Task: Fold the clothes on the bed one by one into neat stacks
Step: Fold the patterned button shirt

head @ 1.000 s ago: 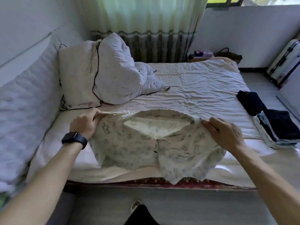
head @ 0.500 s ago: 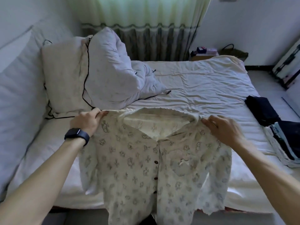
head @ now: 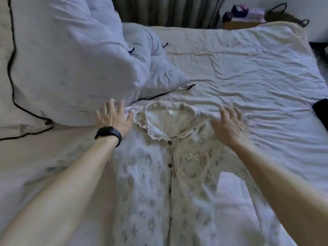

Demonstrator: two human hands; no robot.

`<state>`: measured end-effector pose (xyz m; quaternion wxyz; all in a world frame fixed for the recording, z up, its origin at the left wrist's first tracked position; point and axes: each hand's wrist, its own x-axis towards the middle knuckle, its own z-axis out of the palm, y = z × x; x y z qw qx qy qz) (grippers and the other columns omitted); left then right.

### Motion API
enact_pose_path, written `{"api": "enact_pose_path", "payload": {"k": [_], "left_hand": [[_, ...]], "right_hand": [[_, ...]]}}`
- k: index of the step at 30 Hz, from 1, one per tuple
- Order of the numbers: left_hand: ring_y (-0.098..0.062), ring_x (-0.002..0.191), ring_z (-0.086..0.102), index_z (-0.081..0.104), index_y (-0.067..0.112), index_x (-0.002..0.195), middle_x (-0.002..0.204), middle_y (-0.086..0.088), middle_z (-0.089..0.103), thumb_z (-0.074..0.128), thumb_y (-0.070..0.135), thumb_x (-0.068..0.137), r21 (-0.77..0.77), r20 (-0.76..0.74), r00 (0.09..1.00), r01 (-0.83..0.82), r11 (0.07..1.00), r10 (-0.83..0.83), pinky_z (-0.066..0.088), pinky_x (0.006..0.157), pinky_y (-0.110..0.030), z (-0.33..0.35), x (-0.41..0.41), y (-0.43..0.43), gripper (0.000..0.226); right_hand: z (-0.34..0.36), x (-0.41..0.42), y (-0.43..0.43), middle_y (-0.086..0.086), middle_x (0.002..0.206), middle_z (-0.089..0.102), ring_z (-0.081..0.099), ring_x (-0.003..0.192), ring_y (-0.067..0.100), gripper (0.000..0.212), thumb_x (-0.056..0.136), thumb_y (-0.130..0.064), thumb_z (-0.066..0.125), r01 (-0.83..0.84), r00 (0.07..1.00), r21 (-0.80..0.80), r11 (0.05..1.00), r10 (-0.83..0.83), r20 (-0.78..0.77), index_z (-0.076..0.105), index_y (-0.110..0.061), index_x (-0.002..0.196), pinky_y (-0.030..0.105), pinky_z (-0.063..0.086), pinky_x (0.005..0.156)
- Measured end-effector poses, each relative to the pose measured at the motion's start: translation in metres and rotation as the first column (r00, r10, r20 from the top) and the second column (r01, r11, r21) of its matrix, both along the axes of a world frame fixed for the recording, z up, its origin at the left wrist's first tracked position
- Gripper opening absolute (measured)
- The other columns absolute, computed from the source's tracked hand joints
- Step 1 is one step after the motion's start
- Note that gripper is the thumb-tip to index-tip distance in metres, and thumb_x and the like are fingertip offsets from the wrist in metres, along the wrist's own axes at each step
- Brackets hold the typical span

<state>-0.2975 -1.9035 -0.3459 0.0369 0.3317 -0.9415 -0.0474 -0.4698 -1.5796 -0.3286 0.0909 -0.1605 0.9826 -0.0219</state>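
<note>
Head view. Wrinkled pale bed (head: pixel 248 71) fills the frame. A bulky duvet (head: pixel 67 55) with dark piping is heaped at its left. Small boxes on a low stand (head: pixel 239 13) sit past the far edge.

The pyjama top (head: pixel 156 183) lies front-up on the near half of the bed. Its frilled collar (head: pixel 156 132) points away from the person, and its buttoned placket runs toward the camera. A small bow (head: pixel 192 157) sits on the chest. Part of a dark garment (head: pixel 321 112) shows at the right edge.

Left hand (head: pixel 113 119): fingers spread and straight, laid flat at the top's shoulder against the duvet, gripping nothing. A black watch (head: pixel 108 134) is on that wrist. Right hand (head: pixel 229 126): fingers splayed over the other shoulder, holding nothing. Motion blur hides whether it touches the cloth.

Handling estimate: the fabric is thin, light and limp. It will wrinkle and sag rather than hold a crease, so smooth it before each fold. The best holds are probably the shoulder seams and the hem corners. Avoid the frill and the buttons.

Writing: none legible. The watch face is dark, and the prints on the boxes are too small to read.
</note>
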Motion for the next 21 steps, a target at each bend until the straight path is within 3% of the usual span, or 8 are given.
{"api": "enact_pose_path", "payload": {"k": [3, 7, 10, 12, 14, 16, 18, 21], "left_hand": [[-0.028, 0.150, 0.013, 0.031, 0.032, 0.152, 0.164, -0.008, 0.016, 0.041, 0.053, 0.100, 0.146, 0.123, 0.989, 0.062, 0.987, -0.081, 0.001, 0.121, -0.054, -0.077, 0.023, 0.052, 0.057], [-0.032, 0.148, 0.023, 0.043, 0.035, 0.143, 0.162, -0.004, 0.019, 0.045, 0.054, 0.090, 0.467, 0.067, 0.995, 0.034, 0.884, -0.073, 0.022, 0.116, -0.062, -0.151, 0.144, 0.141, 0.056], [-0.038, 0.136, 0.039, 0.045, 0.028, 0.143, 0.154, -0.011, 0.029, 0.046, 0.054, 0.088, 0.554, 0.095, 0.969, -0.243, 0.796, 0.230, 0.037, 0.105, -0.058, -0.150, 0.244, 0.197, 0.061], [-0.040, 0.131, 0.043, 0.046, 0.015, 0.142, 0.147, -0.019, 0.040, 0.042, 0.060, 0.086, 0.599, 0.132, 0.860, -0.465, 0.652, 0.492, 0.040, 0.102, -0.056, -0.137, 0.290, 0.220, 0.072], [-0.040, 0.127, 0.047, 0.045, 0.011, 0.142, 0.140, -0.020, 0.048, 0.038, 0.069, 0.084, 0.625, 0.245, 0.742, -0.613, 0.484, 0.624, 0.042, 0.100, -0.054, -0.128, 0.322, 0.230, 0.082], [-0.036, 0.127, 0.051, 0.043, 0.010, 0.144, 0.142, -0.015, 0.051, 0.047, 0.067, 0.091, 0.703, 0.334, 0.708, -0.627, 0.336, 0.623, 0.045, 0.102, -0.049, -0.124, 0.337, 0.227, 0.078], [-0.031, 0.131, 0.050, 0.044, 0.010, 0.147, 0.147, -0.006, 0.050, 0.058, 0.059, 0.094, 0.736, 0.446, 0.714, -0.636, 0.232, 0.540, 0.044, 0.105, -0.042, -0.125, 0.345, 0.227, 0.074], [-0.029, 0.114, 0.062, 0.065, 0.011, 0.121, 0.119, 0.000, 0.068, 0.062, 0.058, 0.090, 0.750, 0.430, 0.803, -0.572, 0.331, 0.413, 0.051, 0.086, -0.034, -0.125, 0.358, 0.220, 0.056]], "right_hand": [[-0.072, 0.055, 0.013, 0.002, 0.169, 0.016, 0.004, 0.157, 0.021, 0.064, 0.102, -0.055, 0.037, -0.054, 0.996, 0.015, 0.998, 0.053, 0.071, 0.028, -0.026, 0.158, 0.043, 0.007, 0.125], [-0.130, 0.187, 0.076, 0.009, 0.163, 0.032, 0.023, 0.152, 0.028, 0.067, 0.099, -0.056, 0.046, 0.054, 0.951, -0.042, 0.998, -0.039, 0.306, 0.040, -0.017, 0.153, 0.044, 0.020, 0.121], [-0.138, 0.283, 0.129, 0.012, 0.149, 0.049, 0.042, 0.138, 0.031, 0.066, 0.097, -0.053, 0.054, 0.364, 0.797, -0.024, 0.931, -0.297, 0.526, 0.049, -0.009, 0.146, 0.044, 0.035, 0.115], [-0.134, 0.327, 0.151, 0.008, 0.131, 0.059, 0.052, 0.124, 0.026, 0.059, 0.094, -0.052, 0.056, 0.531, 0.680, -0.021, 0.847, -0.411, 0.607, 0.056, -0.009, 0.136, 0.041, 0.043, 0.106], [-0.126, 0.351, 0.163, -0.001, 0.114, 0.062, 0.059, 0.106, 0.017, 0.046, 0.094, -0.053, 0.057, 0.638, 0.577, -0.036, 0.769, -0.446, 0.684, 0.060, -0.017, 0.123, 0.035, 0.048, 0.091], [-0.121, 0.360, 0.167, -0.009, 0.091, 0.061, 0.058, 0.082, 0.007, 0.031, 0.094, -0.055, 0.061, 0.693, 0.472, -0.044, 0.719, -0.407, 0.782, 0.059, -0.025, 0.101, 0.025, 0.045, 0.070], [-0.125, 0.365, 0.174, -0.007, 0.079, 0.059, 0.056, 0.070, 0.010, 0.034, 0.092, -0.055, 0.065, 0.668, 0.479, -0.075, 0.741, -0.351, 0.804, 0.057, -0.023, 0.088, 0.025, 0.040, 0.061], [-0.135, 0.367, 0.186, 0.000, 0.076, 0.062, 0.057, 0.069, 0.019, 0.034, 0.091, -0.045, 0.072, 0.652, 0.562, -0.159, 0.742, -0.332, 0.758, 0.063, -0.012, 0.086, 0.033, 0.038, 0.058]]}}
